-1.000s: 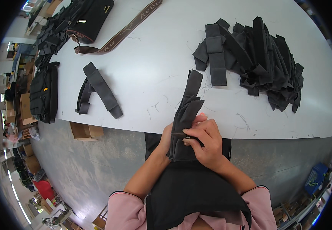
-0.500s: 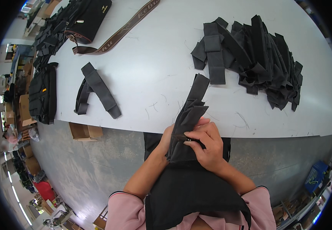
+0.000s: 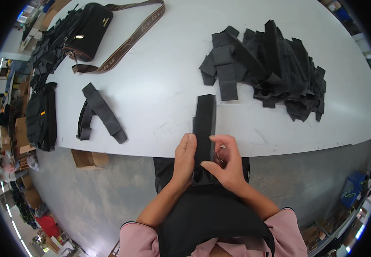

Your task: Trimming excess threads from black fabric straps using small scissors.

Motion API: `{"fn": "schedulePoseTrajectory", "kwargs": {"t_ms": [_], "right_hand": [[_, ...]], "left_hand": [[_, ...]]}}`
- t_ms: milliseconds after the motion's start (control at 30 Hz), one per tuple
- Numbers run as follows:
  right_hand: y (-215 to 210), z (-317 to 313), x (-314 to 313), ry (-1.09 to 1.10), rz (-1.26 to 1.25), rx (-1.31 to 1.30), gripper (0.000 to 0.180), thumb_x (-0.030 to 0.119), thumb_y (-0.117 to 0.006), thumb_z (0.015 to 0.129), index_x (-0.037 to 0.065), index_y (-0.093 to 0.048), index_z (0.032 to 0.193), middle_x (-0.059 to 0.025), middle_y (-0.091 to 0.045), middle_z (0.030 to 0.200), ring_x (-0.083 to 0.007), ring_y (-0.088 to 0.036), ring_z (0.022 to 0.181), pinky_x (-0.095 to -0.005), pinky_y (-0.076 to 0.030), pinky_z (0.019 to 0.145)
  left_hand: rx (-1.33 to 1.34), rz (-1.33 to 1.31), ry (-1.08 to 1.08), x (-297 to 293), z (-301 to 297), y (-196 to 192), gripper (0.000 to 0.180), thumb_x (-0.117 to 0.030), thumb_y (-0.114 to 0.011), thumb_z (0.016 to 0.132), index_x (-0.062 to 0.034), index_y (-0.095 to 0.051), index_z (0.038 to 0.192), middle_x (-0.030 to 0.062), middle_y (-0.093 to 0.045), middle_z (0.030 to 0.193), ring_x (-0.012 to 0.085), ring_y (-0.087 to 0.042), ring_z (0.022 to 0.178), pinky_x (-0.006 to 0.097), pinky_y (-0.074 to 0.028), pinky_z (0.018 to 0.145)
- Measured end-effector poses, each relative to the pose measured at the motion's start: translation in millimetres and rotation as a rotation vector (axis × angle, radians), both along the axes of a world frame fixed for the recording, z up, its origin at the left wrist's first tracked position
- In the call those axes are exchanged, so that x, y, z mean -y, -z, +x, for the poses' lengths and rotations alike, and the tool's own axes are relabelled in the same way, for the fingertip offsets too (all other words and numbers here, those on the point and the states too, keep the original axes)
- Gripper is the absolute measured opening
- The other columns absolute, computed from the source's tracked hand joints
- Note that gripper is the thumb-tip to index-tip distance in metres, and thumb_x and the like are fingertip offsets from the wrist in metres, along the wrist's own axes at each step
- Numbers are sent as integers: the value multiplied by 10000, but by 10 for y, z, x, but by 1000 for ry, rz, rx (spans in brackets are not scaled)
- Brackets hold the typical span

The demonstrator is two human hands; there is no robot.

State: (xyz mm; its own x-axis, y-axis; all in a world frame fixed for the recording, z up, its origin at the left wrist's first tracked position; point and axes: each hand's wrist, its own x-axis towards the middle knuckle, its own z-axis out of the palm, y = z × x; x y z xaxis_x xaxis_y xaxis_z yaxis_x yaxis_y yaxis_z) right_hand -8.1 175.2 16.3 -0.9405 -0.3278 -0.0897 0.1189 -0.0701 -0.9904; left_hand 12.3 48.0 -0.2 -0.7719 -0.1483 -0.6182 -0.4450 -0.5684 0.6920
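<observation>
My left hand [image 3: 184, 156] is closed around the left side of a stack of folded black fabric strips [image 3: 204, 118], held upright over the near table edge. At the right side of the stack is my right hand [image 3: 228, 165], its thumb and forefinger apart and close to the fabric. A small dark metal tool [image 3: 219, 159], perhaps thread snips, is tucked in its curled fingers and mostly hidden. To the left, a loose folded black strip [image 3: 104, 112] lies on the white table [image 3: 160, 92].
A big heap of black fabric strips [image 3: 279, 70] lies at the right. A black shoulder bag [image 3: 89, 32] with a brown strap [image 3: 130, 40] sits far left, near a black backpack [image 3: 42, 115] at the table's left edge. An open cardboard box [image 3: 89, 159] stands below.
The fabric stack has turned from a fanned, tilted position to straight and squared. My right thumb and forefinger have moved apart. The whole view has shifted slightly.
</observation>
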Motion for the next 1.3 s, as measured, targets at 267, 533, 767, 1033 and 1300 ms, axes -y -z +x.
{"fn": "schedulePoseTrajectory", "kwargs": {"t_ms": [267,533,767,1033,1300], "right_hand": [[22,-41,-22,-195,-20,228,331,-31,-642,804,40,-524,1105,15,-485,817,-25,-410,647,-168,-322,561],[-18,-265,-192,69,684,-633,333,46,-712,702,87,-636,1024,-53,-547,869,-213,-533,626,-312,-416,550],[31,-372,-192,106,779,-773,321,54,-716,675,91,-649,987,-27,-544,807,-189,-506,595,-301,-377,524],[26,-377,-233,117,771,-788,311,38,-716,658,89,-659,960,-19,-549,756,-184,-510,580,-293,-380,525],[-100,-313,-224,82,849,-762,313,26,-716,672,84,-656,974,-30,-552,779,-194,-510,592,-301,-391,528]], "left_hand": [[-140,160,74,220,27,8,450,-323,-446,983,-14,-425,1311,83,-536,1200,151,-525,1061,281,-427,909],[-127,170,105,239,-16,-32,365,-287,-467,978,-1,-481,1205,112,-624,1004,161,-627,859,287,-523,744],[-94,126,106,180,-8,-91,339,-283,-469,978,-3,-496,1166,123,-641,906,157,-636,768,276,-531,680],[-89,101,105,165,-23,-107,313,-270,-465,981,-7,-500,1147,119,-640,883,147,-630,732,264,-526,654],[-86,58,88,166,-13,-111,305,-228,-473,975,4,-505,1170,105,-628,908,172,-643,759,304,-561,645]]}}
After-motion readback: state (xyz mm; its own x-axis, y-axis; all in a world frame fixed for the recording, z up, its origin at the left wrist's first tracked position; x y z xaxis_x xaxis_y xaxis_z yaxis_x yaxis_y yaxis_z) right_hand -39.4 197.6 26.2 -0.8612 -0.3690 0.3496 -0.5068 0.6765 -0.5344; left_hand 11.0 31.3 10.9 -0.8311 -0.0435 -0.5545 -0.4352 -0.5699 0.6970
